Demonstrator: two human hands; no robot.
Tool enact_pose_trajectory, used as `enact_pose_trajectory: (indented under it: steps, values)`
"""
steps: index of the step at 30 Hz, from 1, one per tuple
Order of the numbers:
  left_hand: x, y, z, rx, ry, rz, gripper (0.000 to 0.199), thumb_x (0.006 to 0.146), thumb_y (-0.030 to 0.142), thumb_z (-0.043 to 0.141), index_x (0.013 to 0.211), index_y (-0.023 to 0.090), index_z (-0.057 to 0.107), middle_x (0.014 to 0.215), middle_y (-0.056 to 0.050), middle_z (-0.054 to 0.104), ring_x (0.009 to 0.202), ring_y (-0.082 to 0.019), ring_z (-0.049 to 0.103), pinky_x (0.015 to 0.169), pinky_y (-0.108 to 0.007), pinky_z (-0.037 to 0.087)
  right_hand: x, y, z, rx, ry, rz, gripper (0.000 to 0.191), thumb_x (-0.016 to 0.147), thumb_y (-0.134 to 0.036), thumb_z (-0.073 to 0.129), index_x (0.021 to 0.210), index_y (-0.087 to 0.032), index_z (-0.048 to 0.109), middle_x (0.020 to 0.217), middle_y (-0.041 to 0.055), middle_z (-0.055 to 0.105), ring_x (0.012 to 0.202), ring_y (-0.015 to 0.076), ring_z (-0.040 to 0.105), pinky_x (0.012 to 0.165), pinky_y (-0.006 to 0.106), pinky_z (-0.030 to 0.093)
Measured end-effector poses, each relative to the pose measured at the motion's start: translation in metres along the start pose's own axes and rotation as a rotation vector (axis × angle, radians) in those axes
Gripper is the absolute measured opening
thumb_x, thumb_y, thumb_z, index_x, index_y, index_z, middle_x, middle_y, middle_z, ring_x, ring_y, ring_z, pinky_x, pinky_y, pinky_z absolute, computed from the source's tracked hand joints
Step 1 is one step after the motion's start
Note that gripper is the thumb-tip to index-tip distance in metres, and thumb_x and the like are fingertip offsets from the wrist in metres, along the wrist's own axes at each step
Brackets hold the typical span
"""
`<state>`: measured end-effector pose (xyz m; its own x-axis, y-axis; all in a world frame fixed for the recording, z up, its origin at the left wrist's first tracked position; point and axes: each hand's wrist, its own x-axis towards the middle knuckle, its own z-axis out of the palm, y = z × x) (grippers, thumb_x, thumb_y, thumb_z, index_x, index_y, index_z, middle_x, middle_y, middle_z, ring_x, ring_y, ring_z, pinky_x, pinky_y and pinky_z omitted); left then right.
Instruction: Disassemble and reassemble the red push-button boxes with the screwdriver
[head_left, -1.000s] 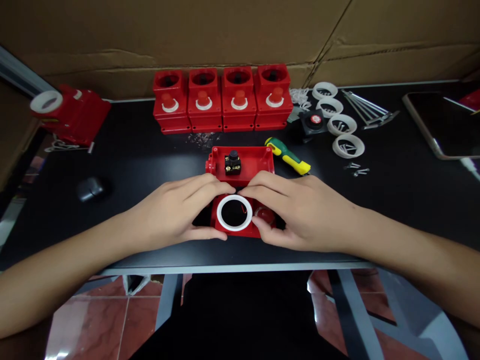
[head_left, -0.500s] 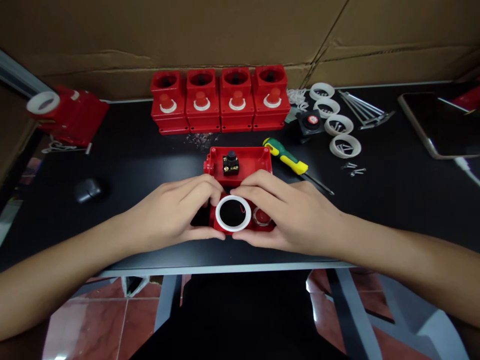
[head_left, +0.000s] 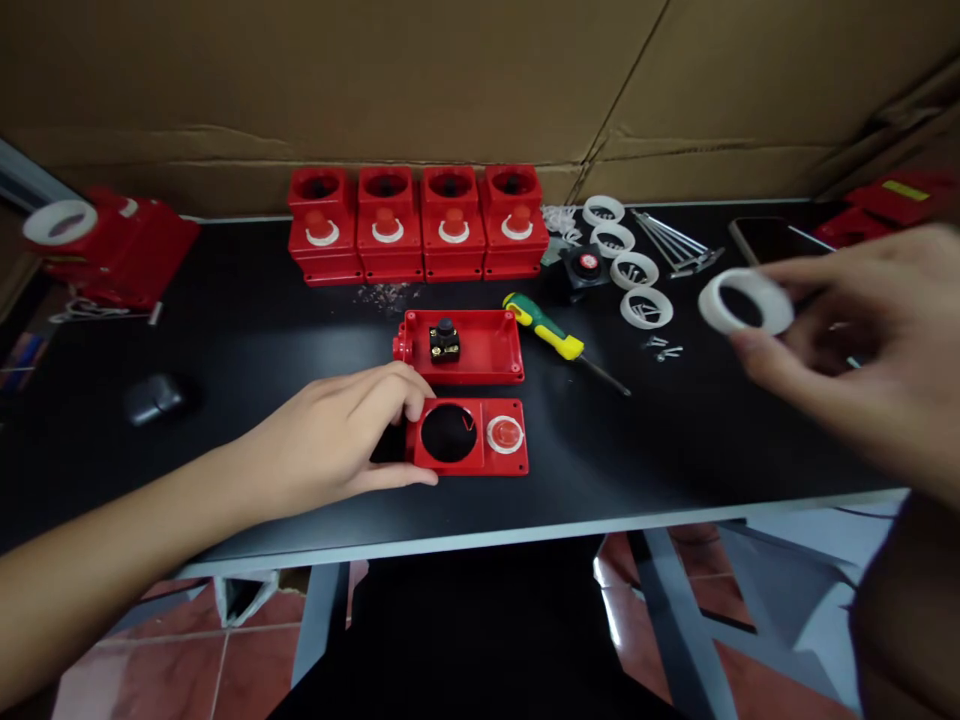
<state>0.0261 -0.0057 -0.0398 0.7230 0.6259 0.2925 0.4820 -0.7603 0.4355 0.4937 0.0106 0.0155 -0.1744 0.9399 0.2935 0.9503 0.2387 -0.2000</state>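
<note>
My left hand [head_left: 352,425] grips the left end of a red plastic cover [head_left: 484,460], thumb at its near edge and fingers at the far one. The cover lies on the table, with a large round hole and a red button [head_left: 505,434] in a white collar. Off to the right, my right hand [head_left: 855,340] pinches a white plastic ring [head_left: 746,302] above the table, slightly blurred. Just beyond the cover sits an open red box [head_left: 491,345] holding a black switch block [head_left: 445,341]. A green-and-yellow screwdriver [head_left: 555,330] lies right of the box.
Several assembled red boxes [head_left: 454,240] stand in a row by the cardboard wall. White rings [head_left: 646,308] with screws, long bolts [head_left: 675,240] and a black part [head_left: 585,268] lie at the right. A phone [head_left: 772,240] is behind my right hand; a black case [head_left: 154,398] lies left.
My right hand has lifted the white ring off the red cover and carried it far to the right. My left hand still holds the cover. The view has shifted somewhat.
</note>
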Motion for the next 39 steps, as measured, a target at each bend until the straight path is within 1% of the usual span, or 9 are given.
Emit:
enact_pose_trajectory:
  steps: [2,4,8,11,16,21,29,35,39]
  values:
    - [0.000,0.000,0.000,0.003,-0.010,-0.002,0.047,0.128,0.071,0.067,0.122,0.026,0.057,0.128,-0.014,0.086,0.103,-0.029,0.087,0.082,-0.038,0.066,-0.002,0.010,0.017,0.091,0.013,0.087,0.065,0.104,-0.083,0.067,0.124,-0.024,0.086,0.097,0.0109,0.069,0.081,0.0287,0.063,0.081,0.051,0.059]
    - [0.000,-0.001,0.000,-0.001,-0.010,-0.007,0.047,0.127,0.071,0.069,0.122,0.026,0.057,0.128,-0.014,0.086,0.103,-0.029,0.087,0.084,-0.038,0.067,-0.003,0.013,0.029,0.135,-0.022,0.155,0.064,0.099,-0.081,0.070,0.118,-0.023,0.089,0.096,0.0093,0.070,0.071,0.0244,0.060,0.075,0.048,0.057]
    - [-0.002,-0.003,0.000,-0.020,-0.002,-0.024,0.043,0.122,0.063,0.082,0.122,0.026,0.060,0.131,-0.014,0.087,0.105,-0.030,0.088,0.086,-0.039,0.069,-0.002,0.016,0.039,0.119,-0.071,0.172,0.059,0.100,-0.074,0.073,0.117,-0.021,0.091,0.095,0.0095,0.069,0.077,0.0262,0.065,0.082,0.047,0.059]
    - [-0.003,-0.004,0.000,-0.032,-0.012,-0.035,0.045,0.118,0.061,0.089,0.122,0.025,0.063,0.130,-0.015,0.087,0.104,-0.030,0.088,0.086,-0.040,0.070,0.000,0.019,0.044,0.104,-0.094,0.145,0.061,0.102,-0.076,0.071,0.117,-0.020,0.090,0.096,0.0107,0.071,0.084,0.0286,0.067,0.087,0.047,0.059]
    - [-0.003,-0.003,-0.002,-0.019,-0.003,-0.031,0.045,0.121,0.065,0.082,0.122,0.025,0.061,0.131,-0.015,0.087,0.104,-0.029,0.088,0.085,-0.040,0.070,0.001,0.021,0.052,0.076,-0.130,0.128,0.067,0.104,-0.084,0.068,0.118,-0.021,0.089,0.097,0.0100,0.070,0.085,0.0293,0.067,0.084,0.047,0.058]
    - [-0.002,-0.002,-0.001,0.011,0.003,-0.004,0.044,0.125,0.066,0.076,0.122,0.026,0.058,0.130,-0.014,0.087,0.104,-0.029,0.089,0.085,-0.038,0.069,-0.003,0.018,0.048,0.069,-0.165,0.119,0.078,0.104,-0.091,0.064,0.122,-0.019,0.087,0.097,0.0086,0.067,0.078,0.0269,0.064,0.082,0.048,0.058]
    - [-0.003,-0.002,-0.003,-0.014,-0.016,-0.044,0.042,0.118,0.058,0.088,0.121,0.025,0.063,0.131,-0.015,0.087,0.104,-0.030,0.088,0.087,-0.040,0.071,-0.012,0.016,0.044,0.122,-0.196,0.065,0.055,0.107,-0.073,0.072,0.126,-0.024,0.085,0.097,0.0061,0.067,0.073,0.0255,0.066,0.074,0.047,0.056]
    - [0.000,-0.002,-0.001,-0.003,0.003,-0.009,0.041,0.122,0.059,0.083,0.122,0.026,0.060,0.130,-0.014,0.087,0.103,-0.029,0.088,0.085,-0.038,0.070,-0.008,0.016,0.048,0.138,-0.131,0.098,0.063,0.107,-0.072,0.073,0.140,-0.020,0.082,0.094,0.0076,0.074,0.069,0.0246,0.064,0.072,0.044,0.054]
    - [-0.001,-0.001,0.000,0.002,0.003,-0.012,0.041,0.122,0.059,0.083,0.121,0.026,0.059,0.130,-0.014,0.087,0.104,-0.029,0.088,0.085,-0.039,0.070,-0.007,0.015,0.048,0.111,-0.121,0.084,0.068,0.108,-0.077,0.070,0.139,-0.018,0.083,0.099,0.0110,0.076,0.070,0.0255,0.065,0.072,0.045,0.054]
